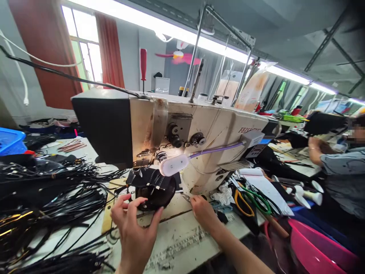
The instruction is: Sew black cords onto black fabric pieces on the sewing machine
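A black curved workpiece (155,196), which looks like a bag part with light stitching, sits beneath the head of a sewing machine (216,137). My left hand (137,224) is at its near side, thumb and fingers spread apart; whether the fingertips touch it I cannot tell. To the right, on the machine bed, my right hand (203,213) is closed around small thread snips (186,197), whose metal tip points left toward the workpiece. A white lamp (173,165) hangs in front of the needle area and partly hides it.
Bundles of black cords (76,205) cover the table's left side. Scissors with orange handles (242,203) and green handles (262,203) lie right of my right hand, by a white notepad (265,190). A pink basin (316,243) stands lower right. A co-worker (339,167) sits beyond.
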Tool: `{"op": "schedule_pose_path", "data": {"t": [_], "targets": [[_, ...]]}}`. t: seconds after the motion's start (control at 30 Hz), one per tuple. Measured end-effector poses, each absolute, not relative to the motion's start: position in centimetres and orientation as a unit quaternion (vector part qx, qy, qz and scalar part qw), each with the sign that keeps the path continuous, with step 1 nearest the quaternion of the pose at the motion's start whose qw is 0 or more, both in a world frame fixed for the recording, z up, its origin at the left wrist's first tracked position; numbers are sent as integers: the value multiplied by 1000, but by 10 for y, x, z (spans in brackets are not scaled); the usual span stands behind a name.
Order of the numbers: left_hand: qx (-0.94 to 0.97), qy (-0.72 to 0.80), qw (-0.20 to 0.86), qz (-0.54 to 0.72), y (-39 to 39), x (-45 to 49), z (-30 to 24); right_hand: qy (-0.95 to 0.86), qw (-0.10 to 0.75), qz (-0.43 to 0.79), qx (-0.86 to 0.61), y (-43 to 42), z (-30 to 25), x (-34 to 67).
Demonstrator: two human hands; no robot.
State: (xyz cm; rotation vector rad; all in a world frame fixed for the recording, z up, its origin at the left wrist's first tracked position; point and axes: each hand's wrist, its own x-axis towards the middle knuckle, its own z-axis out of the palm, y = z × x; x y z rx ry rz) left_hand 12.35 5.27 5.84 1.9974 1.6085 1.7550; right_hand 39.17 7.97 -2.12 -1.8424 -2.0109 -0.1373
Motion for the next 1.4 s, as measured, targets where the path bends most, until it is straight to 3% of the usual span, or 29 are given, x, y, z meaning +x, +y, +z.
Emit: {"op": "schedule_pose_path", "data": {"t": [0.17, 0.33, 0.37, 0.47, 0.6, 1.07, 1.4], "targets": [[699, 468, -29, 540, 60, 122, 64, -714, 249, -111, -645, 80, 7, 387], [789, 409, 140, 436, 62, 105, 90, -740, 400, -101, -531, 38, 88, 340], [790, 404, 176, 425, 64, 103, 96, -770, 394, -100, -491, 32, 103, 327], [772, 409, 240, 423, 71, 99, 108, -799, 363, -262, -401, 29, 132, 297], [759, 413, 286, 413, 77, 93, 111, -794, 295, -365, -387, 42, 139, 286], [740, 442, 337, 379, 81, 96, 124, -797, 256, -366, -407, 42, 139, 284], [709, 449, 343, 422, 84, 103, 111, -737, 301, -381, -471, 41, 123, 268]]}}
